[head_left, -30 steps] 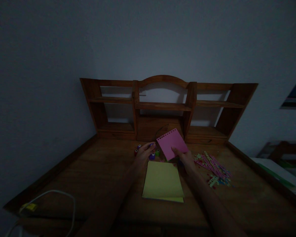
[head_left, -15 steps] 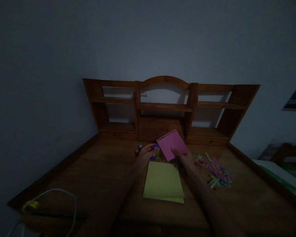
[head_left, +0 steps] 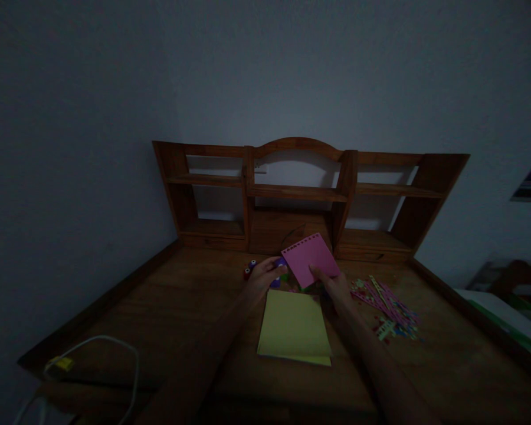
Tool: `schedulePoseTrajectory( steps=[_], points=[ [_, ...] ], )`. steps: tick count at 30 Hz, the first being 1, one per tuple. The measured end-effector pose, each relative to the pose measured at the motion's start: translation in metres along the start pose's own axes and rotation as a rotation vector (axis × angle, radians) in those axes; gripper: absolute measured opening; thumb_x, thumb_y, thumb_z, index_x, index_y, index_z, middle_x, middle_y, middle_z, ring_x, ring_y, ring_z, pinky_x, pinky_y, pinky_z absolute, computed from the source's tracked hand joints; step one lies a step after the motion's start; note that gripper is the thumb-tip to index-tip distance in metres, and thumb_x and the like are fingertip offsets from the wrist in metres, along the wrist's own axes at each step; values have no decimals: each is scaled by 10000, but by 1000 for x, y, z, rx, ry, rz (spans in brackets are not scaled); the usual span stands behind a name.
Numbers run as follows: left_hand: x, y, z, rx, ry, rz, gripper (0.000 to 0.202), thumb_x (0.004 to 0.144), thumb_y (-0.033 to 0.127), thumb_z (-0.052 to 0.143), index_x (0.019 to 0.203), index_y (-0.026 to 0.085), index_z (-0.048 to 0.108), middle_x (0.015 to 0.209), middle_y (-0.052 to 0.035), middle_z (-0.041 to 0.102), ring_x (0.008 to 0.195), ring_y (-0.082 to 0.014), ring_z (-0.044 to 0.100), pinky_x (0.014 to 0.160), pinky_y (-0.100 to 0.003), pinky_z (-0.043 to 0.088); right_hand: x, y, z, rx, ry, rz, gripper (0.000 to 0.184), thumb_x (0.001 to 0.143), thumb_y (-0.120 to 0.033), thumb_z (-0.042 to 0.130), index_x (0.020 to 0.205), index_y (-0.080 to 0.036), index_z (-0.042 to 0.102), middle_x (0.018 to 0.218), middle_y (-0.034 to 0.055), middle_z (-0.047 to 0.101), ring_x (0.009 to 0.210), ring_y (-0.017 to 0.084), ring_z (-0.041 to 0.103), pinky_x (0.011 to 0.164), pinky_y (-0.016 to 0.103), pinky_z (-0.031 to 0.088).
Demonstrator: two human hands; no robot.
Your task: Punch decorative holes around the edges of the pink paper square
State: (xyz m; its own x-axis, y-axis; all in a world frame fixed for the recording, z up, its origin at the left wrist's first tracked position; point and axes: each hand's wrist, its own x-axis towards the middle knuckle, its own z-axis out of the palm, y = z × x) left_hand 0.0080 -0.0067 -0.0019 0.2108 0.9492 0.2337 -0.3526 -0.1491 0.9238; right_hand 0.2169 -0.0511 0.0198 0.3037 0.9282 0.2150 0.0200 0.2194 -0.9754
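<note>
My left hand (head_left: 265, 275) is closed around a small purple paper punch (head_left: 276, 281), at the left edge of a pink sheet of paper (head_left: 310, 258). A row of small holes runs along the upper edge of that sheet. My right hand (head_left: 331, 283) pinches the sheet at its lower right, thumb on top. Below both hands lies a stack of yellow paper (head_left: 294, 326). Something green shows just right of the punch, mostly hidden. Behind my left hand stand a red punch (head_left: 246, 273) and a blue one (head_left: 253, 264), each with a white round spot.
To the right, punched pink strips (head_left: 383, 298) and pale yellow ones lie among small coloured bits. A wooden shelf unit (head_left: 298, 192) stands along the back of the desk. At the front left is a white cable (head_left: 135, 360) beside a yellow object (head_left: 62, 364).
The view has shifted slightly, so everything sits a little further right. Both hands keep their hold on the punch and the pink sheet, with hardly any movement.
</note>
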Motion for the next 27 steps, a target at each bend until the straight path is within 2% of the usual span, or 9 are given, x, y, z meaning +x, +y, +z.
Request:
schedulePoseTrajectory(
  steps=[7, 16, 22, 27],
  points=[
    [-7, 11, 6, -26, -21, -64, 484, 641, 349, 827, 1066, 156, 701, 1109, -111, 704, 959, -270, 671, 774, -324, 536, 2, 6, 0, 10, -8, 3, 471, 566, -520, 815, 809, -127, 728, 797, 109, 736, 681, 228, 677, 561, 269, 518],
    [-15, 25, 14, -50, -61, -86, 393, 674, 370, 806, 981, 139, 721, 944, -108, 737, 867, -270, 694, 725, -329, 549, 0, -1, -1, -87, 32, 10, 481, 564, -551, 801, 771, -125, 723, 732, 105, 715, 656, 233, 652, 521, 272, 483],
    [-13, 22, 13, -58, -22, -75, 321, 680, 344, 799, 926, 153, 723, 901, -92, 739, 823, -259, 698, 682, -319, 550, -2, -3, -1, -121, 13, 17, 459, 581, -540, 793, 757, -122, 723, 729, 101, 714, 653, 227, 647, 527, 270, 475],
    [-8, 14, 9, -78, -3, -81, 367, 638, 300, 830, 944, 145, 702, 925, -87, 734, 804, -240, 693, 682, -307, 541, -3, -5, 1, -86, -11, 20, 467, 563, -526, 805, 775, -118, 722, 761, 108, 723, 681, 235, 651, 544, 274, 486]
  ],
)
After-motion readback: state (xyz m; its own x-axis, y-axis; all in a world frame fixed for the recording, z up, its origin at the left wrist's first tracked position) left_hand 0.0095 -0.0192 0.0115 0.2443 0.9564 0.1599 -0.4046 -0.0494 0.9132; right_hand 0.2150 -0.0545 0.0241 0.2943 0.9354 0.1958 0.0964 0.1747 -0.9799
